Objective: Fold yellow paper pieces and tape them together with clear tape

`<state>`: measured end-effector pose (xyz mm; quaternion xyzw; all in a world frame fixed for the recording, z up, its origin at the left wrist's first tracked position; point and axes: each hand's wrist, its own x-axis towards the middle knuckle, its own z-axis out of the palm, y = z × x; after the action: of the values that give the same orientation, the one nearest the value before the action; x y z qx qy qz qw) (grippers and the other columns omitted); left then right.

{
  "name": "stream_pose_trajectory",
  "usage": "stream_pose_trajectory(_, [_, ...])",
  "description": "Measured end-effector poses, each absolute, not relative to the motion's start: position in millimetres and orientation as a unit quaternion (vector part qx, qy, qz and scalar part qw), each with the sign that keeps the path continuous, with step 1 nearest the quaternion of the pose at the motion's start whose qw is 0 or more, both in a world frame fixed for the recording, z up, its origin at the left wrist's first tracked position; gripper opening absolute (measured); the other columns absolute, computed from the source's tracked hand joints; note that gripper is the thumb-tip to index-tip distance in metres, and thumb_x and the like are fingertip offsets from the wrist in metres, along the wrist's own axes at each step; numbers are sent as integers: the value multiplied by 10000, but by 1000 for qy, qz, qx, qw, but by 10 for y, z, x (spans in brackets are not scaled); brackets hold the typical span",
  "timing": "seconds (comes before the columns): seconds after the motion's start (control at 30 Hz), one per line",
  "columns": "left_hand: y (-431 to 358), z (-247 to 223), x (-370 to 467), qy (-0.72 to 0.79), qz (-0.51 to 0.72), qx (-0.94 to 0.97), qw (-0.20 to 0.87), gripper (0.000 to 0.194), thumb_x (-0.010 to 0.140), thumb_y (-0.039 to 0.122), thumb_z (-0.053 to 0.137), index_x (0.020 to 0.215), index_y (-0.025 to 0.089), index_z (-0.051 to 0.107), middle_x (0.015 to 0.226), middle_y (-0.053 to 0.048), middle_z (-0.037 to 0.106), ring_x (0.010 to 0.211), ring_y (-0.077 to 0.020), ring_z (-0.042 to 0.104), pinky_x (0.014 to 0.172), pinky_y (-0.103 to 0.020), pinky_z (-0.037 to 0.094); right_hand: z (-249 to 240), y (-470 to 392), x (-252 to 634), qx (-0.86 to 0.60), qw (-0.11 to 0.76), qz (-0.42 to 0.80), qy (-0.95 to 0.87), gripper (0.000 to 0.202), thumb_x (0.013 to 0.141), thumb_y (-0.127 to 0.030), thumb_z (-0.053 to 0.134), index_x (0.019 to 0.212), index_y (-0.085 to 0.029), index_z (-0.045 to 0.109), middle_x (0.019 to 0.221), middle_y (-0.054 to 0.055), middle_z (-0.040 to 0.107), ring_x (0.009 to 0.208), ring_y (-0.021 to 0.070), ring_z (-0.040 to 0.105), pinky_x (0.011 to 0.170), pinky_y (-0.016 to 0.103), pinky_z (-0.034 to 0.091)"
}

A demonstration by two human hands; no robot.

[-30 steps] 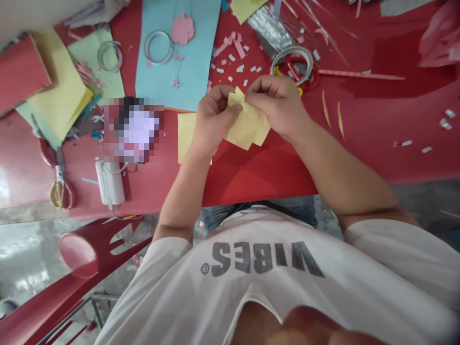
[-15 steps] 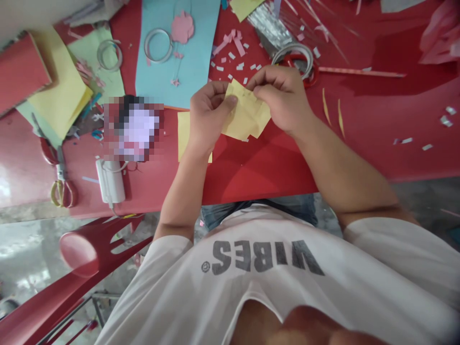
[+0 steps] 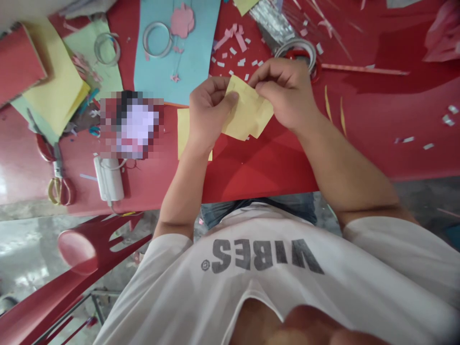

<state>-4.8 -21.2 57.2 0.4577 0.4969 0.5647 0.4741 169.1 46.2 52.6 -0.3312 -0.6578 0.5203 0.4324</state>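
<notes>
Between my two hands is a piece of yellow paper (image 3: 247, 112) with creases and an uneven lower edge, raised over the red table (image 3: 258, 172). My left hand (image 3: 210, 108) pinches its left side, thumb on top. At the upper right edge, my right hand (image 3: 285, 93) is closed on the paper with thumb and fingertips. Another yellow paper piece (image 3: 183, 127) lies partly under my left wrist. Two thin yellow strips (image 3: 327, 104) rest to the right of my right forearm.
A blue sheet (image 3: 194, 62) holds a tape roll (image 3: 157, 40) and a pink paper cutout (image 3: 182, 21). Scissors (image 3: 58, 167), a white power bank (image 3: 109, 178) and a blurred-out device (image 3: 138, 124) lie left. Beyond my right hand are another tape roll (image 3: 296, 45) and a pencil (image 3: 362, 69).
Both hands keep hold of the yellow paper, and my right hand has shifted very slightly on its upper edge. The whole view has moved a little.
</notes>
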Motion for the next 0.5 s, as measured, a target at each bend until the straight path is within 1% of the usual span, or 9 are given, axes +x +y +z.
stream_pose_trajectory(0.07, [-215, 585, -42, 512, 554, 448, 480, 100, 869, 308, 756, 955, 284, 712, 838, 14, 751, 732, -199, 687, 686, -358, 559, 529, 458, 1693, -324, 438, 512, -664, 105, 794, -368, 709, 734, -445, 746, 731, -17, 673, 670, 281, 570, 609, 441, 410])
stream_pose_trajectory(0.13, [-216, 587, -43, 524, 543, 447, 480, 129, 852, 349, 771, 954, 303, 707, 850, 29, 760, 755, -202, 687, 705, -360, 546, 533, 453, 1700, -328, 432, 493, -680, 101, 813, -386, 718, 744, -457, 738, 738, -29, 678, 679, 278, 573, 609, 443, 415])
stream_pose_trajectory(0.2, [-217, 585, -52, 527, 534, 457, 477, 150, 837, 318, 777, 968, 305, 706, 868, 40, 765, 754, -194, 678, 720, -359, 536, 536, 447, 1709, -337, 423, 466, -700, 110, 826, -378, 719, 757, -462, 732, 746, -41, 683, 672, 272, 571, 610, 447, 424])
stream_pose_trajectory(0.3, [-215, 577, -67, 514, 538, 474, 470, 147, 844, 290, 772, 979, 300, 715, 873, 32, 762, 723, -189, 671, 686, -357, 532, 535, 442, 1719, -331, 424, 435, -722, 141, 835, -320, 715, 782, -448, 736, 760, -46, 694, 672, 265, 596, 621, 450, 442])
stream_pose_trajectory(0.5, [-184, 518, -88, 505, 547, 493, 450, 112, 856, 314, 788, 957, 299, 741, 810, 11, 751, 664, -199, 682, 632, -369, 567, 547, 408, 1728, -324, 421, 399, -747, 191, 864, -240, 675, 812, -412, 741, 794, -49, 716, 731, 260, 649, 671, 439, 482])
